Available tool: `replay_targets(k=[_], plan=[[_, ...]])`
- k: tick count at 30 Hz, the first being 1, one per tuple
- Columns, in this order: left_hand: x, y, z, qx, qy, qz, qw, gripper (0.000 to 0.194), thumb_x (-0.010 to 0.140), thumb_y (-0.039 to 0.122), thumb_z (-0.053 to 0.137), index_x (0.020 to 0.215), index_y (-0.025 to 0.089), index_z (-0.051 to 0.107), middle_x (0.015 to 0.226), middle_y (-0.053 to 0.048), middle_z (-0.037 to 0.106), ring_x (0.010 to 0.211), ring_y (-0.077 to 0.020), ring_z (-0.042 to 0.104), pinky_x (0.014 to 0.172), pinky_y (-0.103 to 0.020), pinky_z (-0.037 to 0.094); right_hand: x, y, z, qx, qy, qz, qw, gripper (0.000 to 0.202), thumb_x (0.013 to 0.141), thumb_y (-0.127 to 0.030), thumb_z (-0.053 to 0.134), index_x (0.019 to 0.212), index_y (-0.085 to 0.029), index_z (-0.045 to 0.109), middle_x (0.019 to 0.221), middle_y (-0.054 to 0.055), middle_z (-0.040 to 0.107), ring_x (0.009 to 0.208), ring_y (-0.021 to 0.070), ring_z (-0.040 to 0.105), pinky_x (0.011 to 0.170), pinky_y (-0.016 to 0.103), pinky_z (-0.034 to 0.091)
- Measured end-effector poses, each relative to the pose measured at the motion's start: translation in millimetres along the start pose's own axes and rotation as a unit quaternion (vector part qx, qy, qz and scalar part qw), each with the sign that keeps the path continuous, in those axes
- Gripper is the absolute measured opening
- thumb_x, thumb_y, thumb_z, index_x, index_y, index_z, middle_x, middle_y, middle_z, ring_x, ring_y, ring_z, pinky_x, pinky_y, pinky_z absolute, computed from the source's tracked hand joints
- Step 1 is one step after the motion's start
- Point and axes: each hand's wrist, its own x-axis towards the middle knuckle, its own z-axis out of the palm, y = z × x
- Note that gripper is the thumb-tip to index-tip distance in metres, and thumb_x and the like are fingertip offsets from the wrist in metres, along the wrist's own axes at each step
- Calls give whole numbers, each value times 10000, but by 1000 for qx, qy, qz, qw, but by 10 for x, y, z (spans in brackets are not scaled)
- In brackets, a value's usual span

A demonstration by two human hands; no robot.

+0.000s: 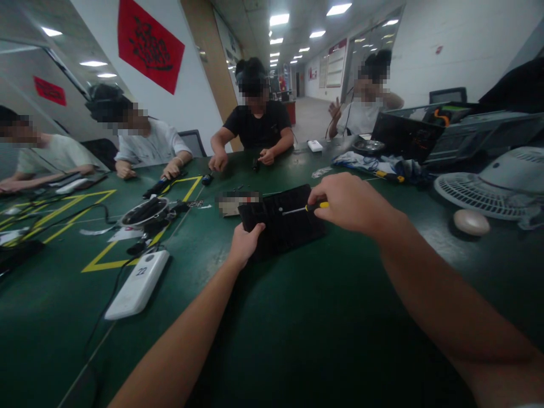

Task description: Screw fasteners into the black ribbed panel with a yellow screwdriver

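Note:
A flat black panel-like case lies on the green table in front of me, its exact kind hard to make out. My left hand grips its left edge, thumb on top and the other fingers hidden underneath. Closed round the yellow and black handle of a screwdriver is my right hand. The thin metal shaft points left over the case, its tip close to a small pale round spot. Whether the tip touches the case I cannot tell.
A white box marked 22 with a cable lies at left, near a round tray of dark parts. On the right stand a grey fan, a pale round object and a cloth. Several people sit across the table.

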Motion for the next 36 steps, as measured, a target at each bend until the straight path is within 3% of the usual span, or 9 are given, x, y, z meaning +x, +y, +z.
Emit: replay_targets(k=[7,36], plan=[[15,2,-2,0,1,-4,1000,408,666,445,896,942,170,775,942,-98,816,901,-306,768,896,-449,612,28,57,19,16,30,6,999,310,883,-167,705,1120,-235,892,1151,100,842,1103,321,757,953,434,552],[-16,43,7,8,-3,-6,1000,414,670,454,869,942,161,764,921,-86,809,871,-288,751,823,-408,593,63,-11,67,0,10,29,1000,303,898,-207,722,1138,-267,899,1200,90,841,1125,352,759,897,452,577]])
